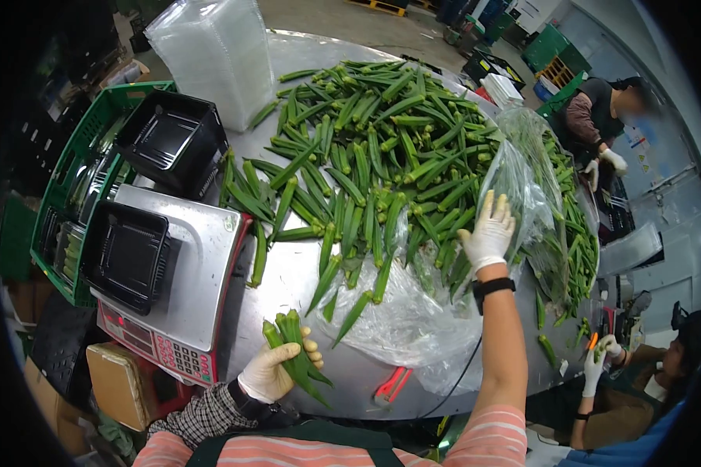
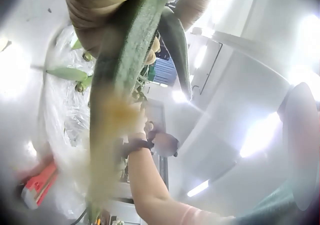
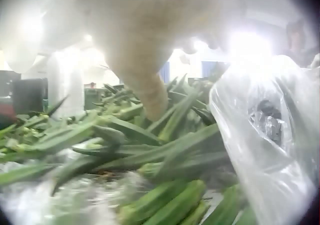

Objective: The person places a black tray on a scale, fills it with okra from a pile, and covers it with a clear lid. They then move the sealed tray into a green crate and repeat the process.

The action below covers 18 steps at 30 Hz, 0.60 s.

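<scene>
My gloved left hand (image 1: 266,375) grips several okra pods (image 1: 294,354) near the table's front edge, right of the scale. Up close in the left wrist view, the held okra (image 2: 127,50) runs down past the gloved fingers. My gloved right hand (image 1: 489,237) is at the right side of a large okra pile (image 1: 366,156), fingers extended and nothing in its grasp. Clear plastic (image 1: 526,191) lies right beside it. In the right wrist view a finger (image 3: 152,97) points down at the pods, overlapping them.
A scale (image 1: 199,226) bears a black tray (image 1: 125,253); stacked black trays (image 1: 171,132) and clear lids (image 1: 210,58) stand behind. A green crate (image 1: 45,210) is at left. A red-handled tool (image 1: 393,387) and plastic sheet (image 1: 413,327) lie in front. Two people work at right.
</scene>
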Tool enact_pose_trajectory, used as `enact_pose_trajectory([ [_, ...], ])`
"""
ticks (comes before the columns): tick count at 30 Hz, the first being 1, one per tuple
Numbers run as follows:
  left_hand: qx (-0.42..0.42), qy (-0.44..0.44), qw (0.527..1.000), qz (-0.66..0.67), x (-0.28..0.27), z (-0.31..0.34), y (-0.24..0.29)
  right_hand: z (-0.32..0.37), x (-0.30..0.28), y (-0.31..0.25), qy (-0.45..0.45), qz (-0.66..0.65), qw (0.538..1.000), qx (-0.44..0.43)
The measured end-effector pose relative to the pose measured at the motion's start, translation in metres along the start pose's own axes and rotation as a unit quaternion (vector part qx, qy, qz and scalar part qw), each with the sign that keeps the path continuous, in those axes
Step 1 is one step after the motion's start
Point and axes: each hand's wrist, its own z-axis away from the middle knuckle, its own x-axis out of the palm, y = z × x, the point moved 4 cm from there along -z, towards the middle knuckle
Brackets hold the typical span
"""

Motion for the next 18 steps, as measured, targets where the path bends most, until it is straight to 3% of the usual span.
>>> enact_pose_trajectory([
  [2,0.008,0.01,1.0,0.005,-0.003,0.0,0.003,-0.027,0.026,0.017,0.02,0.097,0.995,0.016],
  [4,0.016,0.025,1.0,-0.001,-0.005,0.0,0.006,-0.041,0.014,0.023,-0.04,0.033,0.998,0.024],
  [6,0.014,0.034,0.999,0.002,-0.004,0.0,0.006,-0.052,-0.014,0.007,-0.024,-0.046,0.999,0.003],
  [8,0.019,0.044,0.999,0.0,-0.001,0.0,0.009,-0.077,-0.016,-0.013,0.007,-0.308,0.948,-0.082],
  [13,0.037,0.036,0.999,-0.015,-0.006,0.005,0.012,-0.153,0.001,-0.076,0.006,-0.413,0.909,-0.06],
  [16,0.054,0.053,0.997,-0.007,-0.012,0.009,0.016,-0.195,0.013,-0.102,0.04,-0.318,0.944,-0.076],
  [17,0.059,0.06,0.996,-0.004,-0.014,0.009,0.017,-0.207,0.02,-0.106,0.03,-0.252,0.964,-0.077],
  [18,0.064,0.066,0.996,-0.002,-0.016,0.01,0.019,-0.219,0.031,-0.104,-0.04,-0.234,0.97,-0.053],
])
